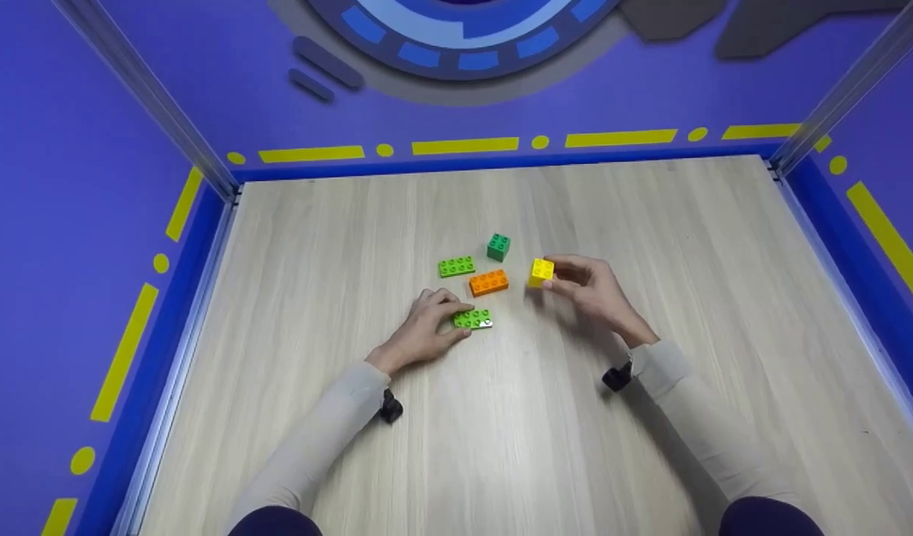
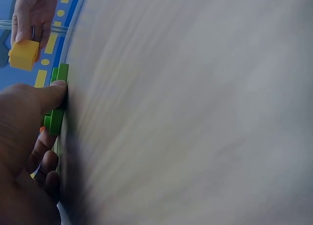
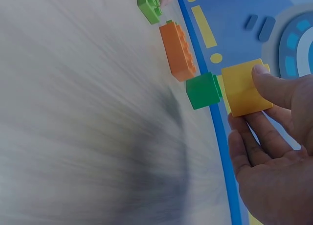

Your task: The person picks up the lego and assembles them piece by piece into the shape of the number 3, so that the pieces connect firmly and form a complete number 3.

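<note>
My left hand (image 1: 425,331) pinches a light green building brick (image 1: 473,319) low at the table, thumb on its near side and fingers at its far side. In the left wrist view the thumb lies across the green brick (image 2: 57,115). Between the thumb and fingers of my right hand (image 1: 590,290) is a yellow building brick (image 1: 542,273), studs up, which appears held above the table. The right wrist view shows the thumb on one face of the yellow brick (image 3: 242,90) and fingers beneath.
An orange brick (image 1: 489,283) lies between the hands. Behind it sit another light green brick (image 1: 457,266) and a dark green brick (image 1: 498,246). Purple-blue walls (image 1: 501,119) with yellow markings enclose the wooden table (image 1: 337,246) at the back and sides.
</note>
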Motion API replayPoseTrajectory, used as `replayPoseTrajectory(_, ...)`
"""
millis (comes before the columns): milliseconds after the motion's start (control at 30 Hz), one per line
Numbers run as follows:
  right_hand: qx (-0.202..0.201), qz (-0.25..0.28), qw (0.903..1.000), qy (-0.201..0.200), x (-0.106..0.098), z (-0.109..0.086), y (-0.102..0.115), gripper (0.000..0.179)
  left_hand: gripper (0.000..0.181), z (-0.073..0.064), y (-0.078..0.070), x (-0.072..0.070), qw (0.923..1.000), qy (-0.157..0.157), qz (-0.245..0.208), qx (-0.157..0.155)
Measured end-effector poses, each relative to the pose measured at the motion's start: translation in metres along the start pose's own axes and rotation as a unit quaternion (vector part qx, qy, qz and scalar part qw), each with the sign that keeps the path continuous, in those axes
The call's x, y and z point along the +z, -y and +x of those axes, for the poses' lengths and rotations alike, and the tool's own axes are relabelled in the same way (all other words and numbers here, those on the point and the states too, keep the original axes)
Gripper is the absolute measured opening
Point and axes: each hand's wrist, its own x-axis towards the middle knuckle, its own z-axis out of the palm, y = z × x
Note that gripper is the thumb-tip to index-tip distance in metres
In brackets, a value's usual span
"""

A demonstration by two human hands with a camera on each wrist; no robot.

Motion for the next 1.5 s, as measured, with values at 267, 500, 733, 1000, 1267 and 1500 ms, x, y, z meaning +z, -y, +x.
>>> replayPoseTrajectory(267,-0.006,0.013,0.9999,0.008,0.006,-0.005,0.0,0.04,0.044,0.002,-0.004,0.003,0.9997,0.007,0.012,0.019)
replayPoseTrajectory(500,-0.01,0.019,0.9996,0.018,0.011,-0.009,0.004,0.04,0.044,0.006,-0.009,0.007,0.9994,0.011,0.019,0.027)
replayPoseTrajectory(733,-0.024,0.016,0.9992,0.027,0.016,-0.011,0.006,0.041,0.044,0.011,-0.013,0.011,0.9988,0.011,0.027,0.039)
replayPoseTrajectory(1000,-0.031,0.013,0.9989,0.033,0.022,-0.012,0.011,0.04,0.045,0.013,-0.014,0.012,0.9987,0.013,0.034,0.035)
replayPoseTrajectory(1267,-0.05,0.017,0.9976,0.044,0.029,-0.014,0.013,0.039,0.046,0.015,-0.014,0.011,0.9989,0.018,0.033,0.028)
replayPoseTrajectory(1500,-0.037,-0.005,0.9977,0.056,0.037,-0.016,0.012,0.04,0.045,0.015,-0.011,0.012,0.9997,0.017,0.003,0.02)
